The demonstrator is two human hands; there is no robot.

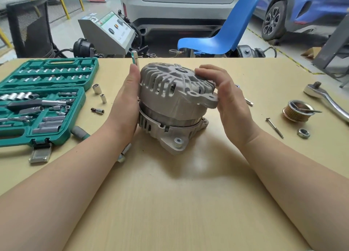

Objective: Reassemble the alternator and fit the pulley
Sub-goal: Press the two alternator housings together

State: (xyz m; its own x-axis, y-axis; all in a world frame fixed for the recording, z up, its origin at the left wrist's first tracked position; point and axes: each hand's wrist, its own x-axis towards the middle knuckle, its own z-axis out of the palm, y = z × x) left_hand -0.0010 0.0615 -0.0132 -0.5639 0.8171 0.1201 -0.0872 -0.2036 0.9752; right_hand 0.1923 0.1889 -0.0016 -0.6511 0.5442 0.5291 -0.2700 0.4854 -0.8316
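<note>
— So, what have the hands got?

— The alternator (175, 107), mid-table. The left hand (125, 103) lies flat against its 9 o'clock side, fingers straight, palm pressed on the housing. The right hand (229, 103) comes in from 3 o'clock, fingers curled over the top cover (175, 82), thumb down by the mounting ear.

— Is the cover seated?

— Not quite. It sits tilted on the lower body, with a gap showing on the left where the stator ring is bare.

— And the pulley?

— The pulley (298, 111) lies apart at 3 o'clock on the table (179, 194), with a thin pin resting across its mouth. A nut (303, 133) sits just beside it toward 5 o'clock, and a long bolt (274, 128) lies between it and the right wrist.

— Tools?

— A ratchet (328, 99) at 2 o'clock, past the pulley. The green socket case (40, 103) lies open at 9 o'clock, three loose sockets (96, 88) between it and the left hand. A grey-and-green handle (80, 132) lies at the case's near corner. An upright metal piece (135, 59) shows just behind the left fingertips; I cannot tell whether it touches them.

— Beyond the table?

— A blue chair (222, 37) at 12 o'clock, a white car (185, 5) behind it.
</note>
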